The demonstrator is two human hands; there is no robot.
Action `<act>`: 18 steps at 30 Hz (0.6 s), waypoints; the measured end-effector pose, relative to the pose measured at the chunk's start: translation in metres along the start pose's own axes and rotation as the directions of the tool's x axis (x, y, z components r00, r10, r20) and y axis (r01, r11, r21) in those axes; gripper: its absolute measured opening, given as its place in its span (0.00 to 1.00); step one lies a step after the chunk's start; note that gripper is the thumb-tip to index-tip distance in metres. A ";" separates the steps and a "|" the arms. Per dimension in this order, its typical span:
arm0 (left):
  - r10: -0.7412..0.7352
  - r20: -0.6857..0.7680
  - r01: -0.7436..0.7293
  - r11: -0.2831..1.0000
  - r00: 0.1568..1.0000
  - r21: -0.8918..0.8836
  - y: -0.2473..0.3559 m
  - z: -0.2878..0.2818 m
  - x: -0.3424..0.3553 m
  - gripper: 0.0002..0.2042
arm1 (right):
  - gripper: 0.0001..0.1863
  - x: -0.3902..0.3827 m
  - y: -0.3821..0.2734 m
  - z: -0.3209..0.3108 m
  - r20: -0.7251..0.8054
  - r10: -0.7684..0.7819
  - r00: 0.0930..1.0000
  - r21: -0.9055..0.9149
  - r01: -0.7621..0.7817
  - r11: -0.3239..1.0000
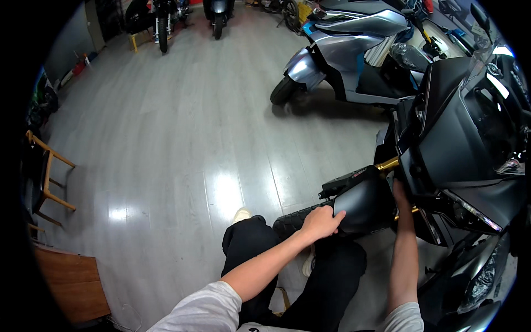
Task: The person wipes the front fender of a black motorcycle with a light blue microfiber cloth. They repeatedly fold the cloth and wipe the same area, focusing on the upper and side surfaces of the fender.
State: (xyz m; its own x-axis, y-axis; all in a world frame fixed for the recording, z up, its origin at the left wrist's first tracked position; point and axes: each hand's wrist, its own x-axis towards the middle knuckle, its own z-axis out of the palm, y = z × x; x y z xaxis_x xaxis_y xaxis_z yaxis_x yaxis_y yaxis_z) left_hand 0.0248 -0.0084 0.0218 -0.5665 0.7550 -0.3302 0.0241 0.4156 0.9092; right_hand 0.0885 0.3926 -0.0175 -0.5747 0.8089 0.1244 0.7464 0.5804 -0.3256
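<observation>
My left hand [323, 221] grips the near end of the dark satin front fender [359, 205] over a treaded tyre [290, 221], its fingers curled over the edge. My right arm reaches up into the dark scooter front, and my right hand [398, 191] is inside the gap behind the fender beside a gold fork tube [389, 165], its fingers hidden. A black piece [345, 180] with small lettering sits above the fender. The dark grey scooter body [459, 144] with a clear screen and a slim lamp rises at the right.
A silver-blue scooter [348, 50] stands behind. Other motorcycles [218, 16] line the back wall. A wooden chair [52, 177] and a brown wooden board [66, 282] are at the left. My black-trousered knees [246, 243] are below, on grey plank flooring [155, 122].
</observation>
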 end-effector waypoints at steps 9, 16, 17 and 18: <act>0.054 -0.058 -0.042 0.982 0.997 0.186 -0.001 -0.003 -0.001 0.29 | 0.29 -0.138 -0.112 -0.040 -0.066 -0.273 0.960 -0.076 0.268 0.961; 0.087 -0.106 -0.055 0.960 0.991 0.274 -0.005 0.005 0.001 0.29 | 0.25 -0.085 -0.139 -0.053 0.184 -0.412 0.893 0.033 0.413 0.910; 0.094 -0.087 -0.070 0.965 0.992 0.253 -0.002 0.005 0.001 0.29 | 0.25 -0.071 -0.139 -0.053 0.229 -0.410 0.883 0.017 0.418 0.908; 0.093 -0.075 -0.074 0.970 0.993 0.231 -0.002 0.003 0.001 0.28 | 0.24 -0.061 -0.141 -0.050 0.280 -0.413 0.867 0.010 0.428 0.904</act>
State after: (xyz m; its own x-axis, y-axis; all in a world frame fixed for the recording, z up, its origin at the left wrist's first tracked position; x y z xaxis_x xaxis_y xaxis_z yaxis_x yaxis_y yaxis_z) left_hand 0.0268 -0.0070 0.0186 -0.6216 0.7505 -0.2242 0.2557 0.4650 0.8476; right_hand 0.0350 0.2657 0.0674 -0.9004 0.4346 -0.0201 0.4254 0.8698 -0.2500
